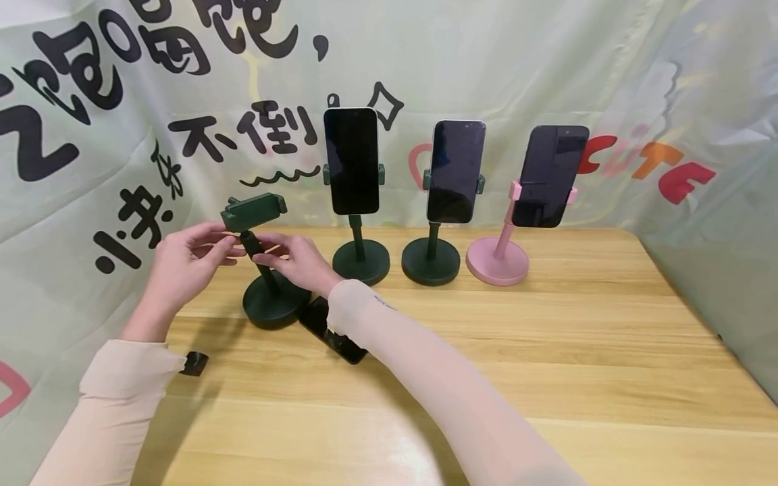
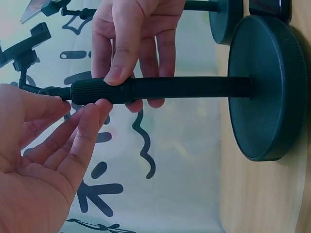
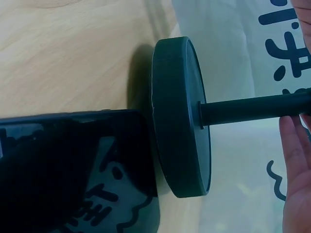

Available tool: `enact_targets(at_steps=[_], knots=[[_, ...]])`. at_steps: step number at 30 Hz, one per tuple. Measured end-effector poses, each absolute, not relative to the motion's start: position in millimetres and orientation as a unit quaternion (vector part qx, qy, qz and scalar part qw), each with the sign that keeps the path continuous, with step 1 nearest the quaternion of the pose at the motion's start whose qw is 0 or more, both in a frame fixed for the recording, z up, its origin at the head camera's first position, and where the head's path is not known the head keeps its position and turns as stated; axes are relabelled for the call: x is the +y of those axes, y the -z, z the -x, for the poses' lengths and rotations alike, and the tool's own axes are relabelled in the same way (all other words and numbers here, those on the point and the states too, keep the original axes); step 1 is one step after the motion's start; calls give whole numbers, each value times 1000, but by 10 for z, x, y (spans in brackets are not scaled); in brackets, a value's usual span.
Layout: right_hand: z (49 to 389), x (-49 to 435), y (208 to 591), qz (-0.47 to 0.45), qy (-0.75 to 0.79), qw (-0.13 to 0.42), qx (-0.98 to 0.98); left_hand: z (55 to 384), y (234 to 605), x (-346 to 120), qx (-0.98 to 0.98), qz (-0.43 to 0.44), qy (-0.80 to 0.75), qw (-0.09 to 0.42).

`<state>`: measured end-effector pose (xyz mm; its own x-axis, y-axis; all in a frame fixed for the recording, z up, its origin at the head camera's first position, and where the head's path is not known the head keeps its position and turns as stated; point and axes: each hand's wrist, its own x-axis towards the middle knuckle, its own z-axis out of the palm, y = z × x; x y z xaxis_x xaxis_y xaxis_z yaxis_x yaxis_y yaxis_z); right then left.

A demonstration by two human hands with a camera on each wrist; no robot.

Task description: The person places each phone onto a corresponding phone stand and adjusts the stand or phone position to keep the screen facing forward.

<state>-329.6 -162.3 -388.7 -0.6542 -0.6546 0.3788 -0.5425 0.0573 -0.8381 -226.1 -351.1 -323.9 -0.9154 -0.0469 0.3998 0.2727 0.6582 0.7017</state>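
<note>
A dark green phone stand (image 1: 267,297) stands upright at the left of the table, its clamp (image 1: 252,211) holding no phone. My right hand (image 1: 298,260) pinches the ribbed collar (image 2: 99,91) on its post, thumb on the near side and fingers behind. From the other side, my left hand (image 1: 188,260) has its thumb and fingertips at the collar and the thin neck above it, without wrapping round. A black phone (image 3: 73,174) lies flat, screen up, close against the round base (image 3: 172,116); my right forearm partly covers it in the head view.
Behind, two more green stands (image 1: 361,262) (image 1: 430,262) and a pink stand (image 1: 498,262) each hold an upright phone (image 1: 352,162). A printed cloth (image 1: 547,61) hangs along the back and sides. By my left cuff is a small black item (image 1: 194,363).
</note>
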Motion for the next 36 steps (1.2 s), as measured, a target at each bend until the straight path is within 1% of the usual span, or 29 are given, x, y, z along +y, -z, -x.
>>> enact_targets(at_steps=[8,18,25,36], knots=[[3266,-1509,3798,410,552,37,725,2247,3211,-3432,-887,77,413,193],[3207,-1304,3718,382,548,38,743,2233,3184,-3278,-887,97,412,183],[3201,-1152,3684,394,538,14,745,2235,3159,-3165,-892,110,403,175],[3142,-857,3682,403,538,4,740,2258,3183,-3033,-878,148,419,180]])
